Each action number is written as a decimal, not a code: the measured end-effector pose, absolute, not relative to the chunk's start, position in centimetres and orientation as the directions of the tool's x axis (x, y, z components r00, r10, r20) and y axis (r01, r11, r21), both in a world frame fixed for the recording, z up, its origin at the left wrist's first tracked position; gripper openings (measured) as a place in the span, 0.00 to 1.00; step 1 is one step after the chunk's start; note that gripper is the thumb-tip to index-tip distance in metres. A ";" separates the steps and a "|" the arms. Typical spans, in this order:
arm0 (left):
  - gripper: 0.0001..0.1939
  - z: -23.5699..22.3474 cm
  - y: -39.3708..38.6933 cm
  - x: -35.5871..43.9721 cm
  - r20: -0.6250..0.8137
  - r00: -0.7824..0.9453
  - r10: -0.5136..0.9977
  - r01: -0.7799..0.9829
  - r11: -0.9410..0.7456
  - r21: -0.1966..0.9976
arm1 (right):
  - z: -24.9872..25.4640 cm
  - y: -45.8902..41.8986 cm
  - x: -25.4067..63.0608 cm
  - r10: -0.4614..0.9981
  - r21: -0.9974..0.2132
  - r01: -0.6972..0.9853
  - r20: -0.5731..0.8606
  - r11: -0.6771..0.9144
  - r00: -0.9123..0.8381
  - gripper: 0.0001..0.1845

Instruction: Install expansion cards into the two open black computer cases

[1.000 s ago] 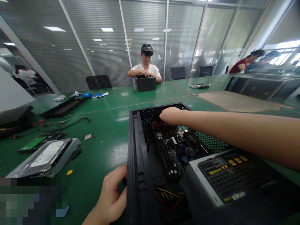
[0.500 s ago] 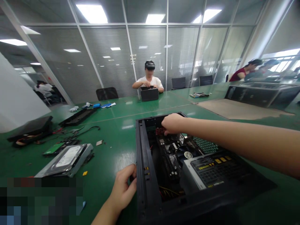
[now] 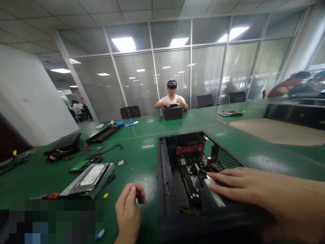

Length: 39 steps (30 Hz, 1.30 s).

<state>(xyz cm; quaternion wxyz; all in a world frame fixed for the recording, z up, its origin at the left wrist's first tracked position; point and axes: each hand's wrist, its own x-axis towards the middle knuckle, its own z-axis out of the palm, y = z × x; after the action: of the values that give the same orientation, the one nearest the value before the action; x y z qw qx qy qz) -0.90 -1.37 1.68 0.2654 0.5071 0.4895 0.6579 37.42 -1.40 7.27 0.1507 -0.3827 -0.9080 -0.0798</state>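
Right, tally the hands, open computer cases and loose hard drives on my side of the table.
Hands: 2, left hand and right hand
Open computer cases: 1, black case
Hard drives: 1, silver hard drive
Total: 4

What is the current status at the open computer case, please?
Right hand flat on power supply inside case. Left hand loose beside it, empty. Nothing obstructing.

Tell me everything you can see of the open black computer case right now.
The open black metal computer case lies on its side on the green table, open side up. Perforated walls show at the far end. Inside sit a red circuit card, dark boards and a grey power supply. The right hand rests flat over the supply; the left hand is beside the case, not touching.
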 end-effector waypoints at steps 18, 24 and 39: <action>0.18 1.2 -1.5 -1.5 0.529 -0.039 0.847 0.529 -0.432 0.730 | 1.9 22.1 12.3 0.677 0.181 0.796 0.439 0.577 -0.591 0.38; 0.18 1.7 -1.5 -1.5 0.537 0.023 0.843 0.572 -0.451 0.685 | 4.0 18.3 19.9 0.656 0.108 0.809 0.528 0.578 -0.539 0.39; 0.21 0.9 -0.4 -0.5 0.474 0.173 0.863 0.639 -0.465 0.613 | 7.6 26.5 38.8 0.880 0.078 0.957 0.377 0.279 -0.288 0.43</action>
<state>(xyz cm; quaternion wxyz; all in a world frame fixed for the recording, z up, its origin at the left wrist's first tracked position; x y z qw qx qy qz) -0.49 -0.42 0.90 0.1382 0.7534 0.4985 0.4060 38.77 26.52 7.62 0.1312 -0.5822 -0.7889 -0.1464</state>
